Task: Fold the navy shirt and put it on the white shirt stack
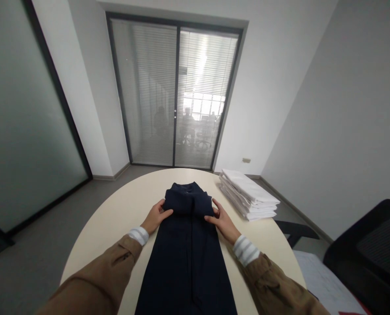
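Note:
A dark navy garment (188,253) lies lengthwise on a round cream table (116,227). Its collar end points away from me, and a thick folded band crosses it just below the collar. At the left end of that band, my left hand (156,215) is closed on the cloth, thumb on top and the other fingers partly hidden at the edge. My right hand (223,221) grips the opposite end in the same way, its thumb resting on the fold. The near end of the garment runs out of the bottom of the view.
A stack of folded white cloths (250,192) sits at the table's right rim. Beyond it stands a black mesh chair (372,249), with white sheets (326,280) beside it. Glass doors with blinds (177,96) are across the room.

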`<act>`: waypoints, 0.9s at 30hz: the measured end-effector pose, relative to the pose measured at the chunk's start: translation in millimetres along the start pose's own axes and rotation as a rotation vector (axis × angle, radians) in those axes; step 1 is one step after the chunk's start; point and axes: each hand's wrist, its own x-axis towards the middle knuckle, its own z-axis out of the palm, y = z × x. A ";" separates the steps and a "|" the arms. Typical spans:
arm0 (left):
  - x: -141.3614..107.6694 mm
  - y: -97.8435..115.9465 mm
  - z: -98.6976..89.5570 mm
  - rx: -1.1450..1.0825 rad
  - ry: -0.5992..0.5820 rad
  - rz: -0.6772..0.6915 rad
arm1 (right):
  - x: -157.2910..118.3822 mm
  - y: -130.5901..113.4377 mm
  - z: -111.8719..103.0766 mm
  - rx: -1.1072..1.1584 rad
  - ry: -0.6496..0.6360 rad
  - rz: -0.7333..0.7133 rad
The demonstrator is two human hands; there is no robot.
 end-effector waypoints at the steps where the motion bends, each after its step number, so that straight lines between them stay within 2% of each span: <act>1: -3.9 1.2 0.0 -0.025 -0.033 -0.023 | -2.5 -0.4 -1.2 0.013 -0.031 0.046; 4: -14.7 3.3 0.8 -0.044 -0.048 -0.088 | -7.5 -0.6 -2.7 -0.006 -0.101 0.113; 8: -23.4 1.8 0.8 -0.075 -0.096 -0.158 | -9.2 -2.5 -4.1 -0.120 -0.134 0.065; 10: -25.8 2.9 -1.3 -0.025 -0.129 -0.110 | -10.0 -2.7 -7.0 -0.216 -0.140 0.001; 14: -30.3 14.1 -10.8 0.204 -0.174 0.073 | -15.7 1.9 -19.5 -0.451 -0.082 -0.106; 16: -33.6 20.4 -17.2 0.235 -0.273 0.124 | -20.4 3.9 -26.3 -0.507 -0.163 -0.127; 19: -41.3 23.9 -26.0 0.139 -0.447 0.091 | -26.7 1.5 -31.8 -0.441 -0.380 -0.110; 21: -47.6 21.9 -29.6 0.112 -0.416 0.059 | -28.8 -3.2 -32.2 -0.381 -0.430 -0.093; 24: -53.6 17.4 -29.7 0.151 -0.256 0.012 | -29.7 -11.6 -31.2 -0.424 -0.439 -0.121; 27: -51.2 17.4 -24.5 0.179 -0.235 -0.062 | -32.1 -20.8 -29.9 -0.454 -0.493 -0.138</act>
